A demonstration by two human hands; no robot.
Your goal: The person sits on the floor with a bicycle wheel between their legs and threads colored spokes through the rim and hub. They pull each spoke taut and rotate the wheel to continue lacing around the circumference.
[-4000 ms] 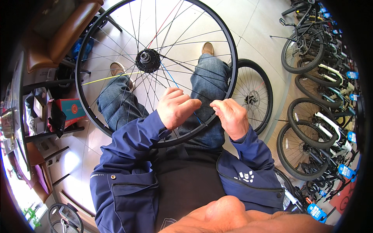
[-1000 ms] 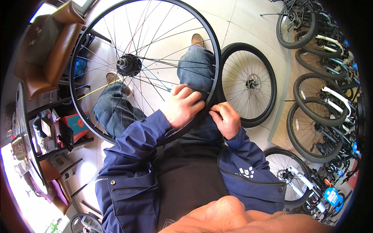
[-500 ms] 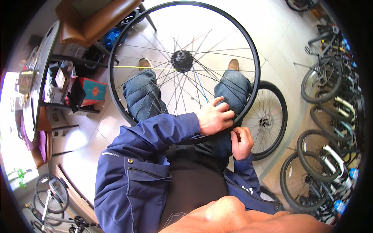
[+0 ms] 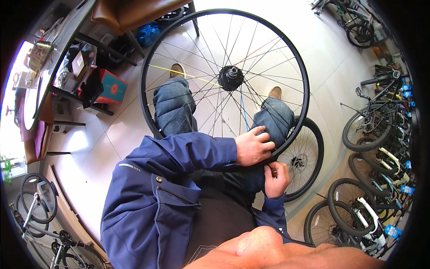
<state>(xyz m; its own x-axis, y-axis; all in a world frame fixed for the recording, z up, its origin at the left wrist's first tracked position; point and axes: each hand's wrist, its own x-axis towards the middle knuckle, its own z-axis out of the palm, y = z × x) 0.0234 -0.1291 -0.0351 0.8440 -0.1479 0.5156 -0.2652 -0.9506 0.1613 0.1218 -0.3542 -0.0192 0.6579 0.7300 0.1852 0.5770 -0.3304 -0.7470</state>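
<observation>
A bicycle wheel (image 4: pixel 306 98) with a black rim and no tyre lies across my lap and over my knees. Its black hub (image 4: pixel 231 78) faces up. Most spokes are dark, but a yellow spoke (image 4: pixel 179 71), a red one (image 4: pixel 264 50) and a blue one (image 4: pixel 243 107) stand out. My left hand (image 4: pixel 254 146) is curled over the rim's near right part, fingers bent among the spokes. Just outside the rim, my right hand (image 4: pixel 276 179) is closed in a pinch, thumb against fingers; what it pinches is too small to make out.
Behind my right hand, a second wheel with a tyre (image 4: pixel 320 154) stands close to my right leg. Rows of bicycles (image 4: pixel 367 130) line the right side. To the left are a table (image 4: pixel 67 56), a red and teal box (image 4: pixel 112 87) and a brown chair (image 4: pixel 130 15). More bicycles (image 4: pixel 40 201) stand lower left.
The view has shifted, so the wheel and both hands appear lower and slightly further right. The wheel has turned a little clockwise, carrying the coloured spokes. Both hands keep much the same grip.
</observation>
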